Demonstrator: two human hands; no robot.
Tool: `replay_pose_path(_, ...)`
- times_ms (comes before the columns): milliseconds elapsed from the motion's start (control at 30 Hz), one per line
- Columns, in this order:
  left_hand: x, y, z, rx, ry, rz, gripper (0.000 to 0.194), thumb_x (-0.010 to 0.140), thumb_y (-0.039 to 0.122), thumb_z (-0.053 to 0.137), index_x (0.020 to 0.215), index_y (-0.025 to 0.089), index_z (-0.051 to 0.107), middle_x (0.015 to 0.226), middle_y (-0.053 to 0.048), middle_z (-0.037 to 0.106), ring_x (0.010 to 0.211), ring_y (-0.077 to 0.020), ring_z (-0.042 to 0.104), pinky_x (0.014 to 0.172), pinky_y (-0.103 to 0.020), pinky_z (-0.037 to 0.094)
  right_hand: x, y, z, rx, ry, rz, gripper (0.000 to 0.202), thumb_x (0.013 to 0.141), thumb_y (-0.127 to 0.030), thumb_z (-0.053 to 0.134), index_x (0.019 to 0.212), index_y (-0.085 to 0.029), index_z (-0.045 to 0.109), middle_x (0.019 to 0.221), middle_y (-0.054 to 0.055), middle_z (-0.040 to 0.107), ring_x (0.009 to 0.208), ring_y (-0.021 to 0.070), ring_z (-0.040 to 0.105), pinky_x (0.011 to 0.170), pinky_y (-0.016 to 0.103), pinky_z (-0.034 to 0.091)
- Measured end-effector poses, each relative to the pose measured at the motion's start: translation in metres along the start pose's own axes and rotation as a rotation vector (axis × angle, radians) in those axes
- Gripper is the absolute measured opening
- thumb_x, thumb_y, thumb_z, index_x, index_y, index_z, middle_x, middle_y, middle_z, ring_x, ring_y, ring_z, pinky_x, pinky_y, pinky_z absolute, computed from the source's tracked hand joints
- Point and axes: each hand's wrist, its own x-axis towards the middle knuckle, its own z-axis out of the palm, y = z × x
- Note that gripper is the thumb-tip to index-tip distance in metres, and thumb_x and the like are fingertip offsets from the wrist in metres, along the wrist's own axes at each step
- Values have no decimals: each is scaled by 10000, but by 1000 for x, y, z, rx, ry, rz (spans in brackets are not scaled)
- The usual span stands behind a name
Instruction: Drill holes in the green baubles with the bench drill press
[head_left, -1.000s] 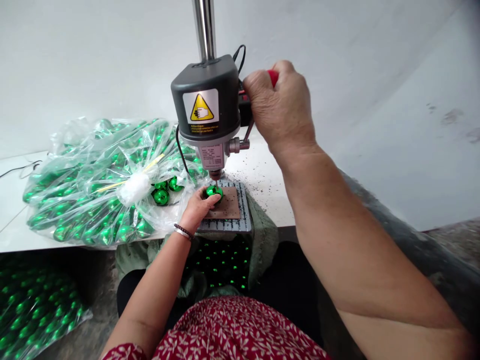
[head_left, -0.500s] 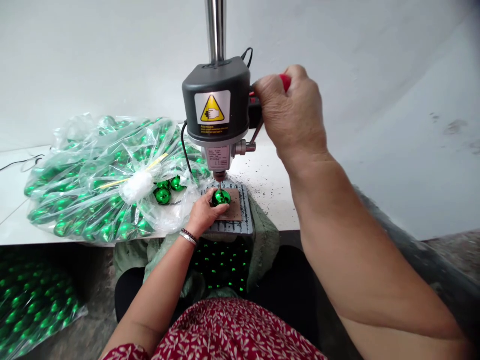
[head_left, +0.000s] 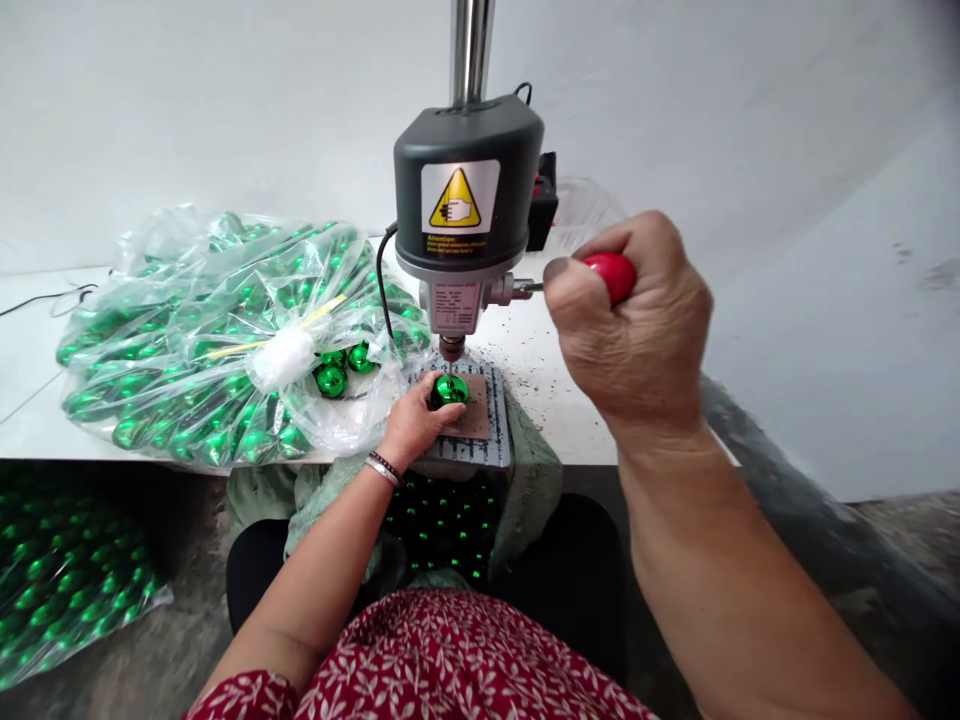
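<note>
Between the thumb and fingers of my left hand (head_left: 414, 420) is a shiny green ball (head_left: 451, 391), resting on a brown pad (head_left: 477, 420) on the drill press base. The thin bit under the drill press head (head_left: 469, 190) meets the top of the ball; whether it has entered cannot be made out. My right hand (head_left: 637, 320) is wrapped round the red knob (head_left: 613, 277) of the press lever, right of the head.
A clear plastic bag (head_left: 172, 340) of green balls lies on the white table (head_left: 555, 400) at the left, with a few balls at its mouth. More green balls fill a bag (head_left: 75, 580) at lower left and a cloth-lined container (head_left: 442, 520) below the press. Dark shavings dot the table.
My right hand has come down with the lever knob, from beside the drill head to lower right of it. The left hand still holds the ball under the bit. The view has shifted slightly.
</note>
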Motion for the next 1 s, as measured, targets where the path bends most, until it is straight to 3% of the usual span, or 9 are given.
replay_pose_path(300, -2, -2, 2, -51, 24, 15, 468, 757, 371, 691, 1200, 232, 630, 945, -14, 714, 861, -199, 634, 788, -282, 491, -22, 13, 6, -25, 104, -188, 161, 839, -307, 516, 733, -205, 452, 608, -51, 483, 552, 51, 430, 561, 206, 398)
replay_pose_path(500, -1, -5, 4, -7, 22, 44, 464, 776, 381, 666, 1210, 224, 616, 998, -29, 711, 919, -219, 642, 857, -321, 481, -36, 17, 12, -75, 163, -170, 142, 865, -337, 499, 783, -221, 483, 631, -44, 528, 555, 66, 475, 569, 216, 425)
replay_pose_path(767, -2, -4, 4, -20, 27, 14, 476, 760, 377, 676, 1206, 220, 616, 944, -23, 710, 871, -209, 638, 792, -300, 481, -68, 36, 20, -106, 194, -270, 77, 859, -276, 529, 874, -201, 532, 722, -23, 590, 624, 67, 542, 573, 203, 430)
replay_pose_path(867, -2, -3, 5, -44, 32, 20, 459, 752, 375, 680, 1179, 214, 626, 912, -11, 701, 820, -189, 625, 755, -286, 468, -53, 28, 21, -36, 224, -211, 108, 858, -298, 525, 848, -191, 528, 723, -24, 582, 617, 56, 527, 581, 198, 427)
replay_pose_path(1000, -3, -3, 7, -119, 60, 23, 416, 732, 336, 695, 1123, 206, 639, 893, 8, 686, 799, -156, 608, 737, -254, 462, 3, 2, 19, 56, 150, -8, 210, 840, -352, 520, 759, -161, 485, 623, -46, 479, 549, 41, 384, 535, 202, 347)
